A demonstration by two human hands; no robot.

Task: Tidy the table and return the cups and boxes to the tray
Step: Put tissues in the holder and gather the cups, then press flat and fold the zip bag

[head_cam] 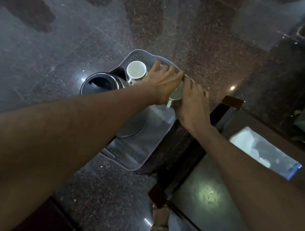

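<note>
1. Dark speckled polished stone floor [203, 45] fills the background; a glass-topped table with dark wooden frame [205, 193] runs along the right.
2. Translucent grey plastic tray [140, 152], rounded rectangle, long axis running from near-right to far-left, sits beside the table's left edge; whether it is carried or resting cannot be told.
3. White ceramic cup [136, 69] stands upright at the tray's far end, mouth up, handle pointing toward the viewer.
4. Black cylindrical kettle [101, 86], open top facing up, is at the tray's left edge, just beside the cup.
5. Left hand [163, 82]: arm extended forward, palm down, fingers curled over the tray's far-right rim.
6. Right hand [192, 104]: reaches in from the right, fingers bent down at the same rim; grip not resolvable.
7. Second white cup [176, 94], tilted, handle toward the viewer, lies between the two hands, mostly hidden; which hand holds it cannot be told.
8. Clear plastic bag [265, 153] rests on the table's right side.
</note>
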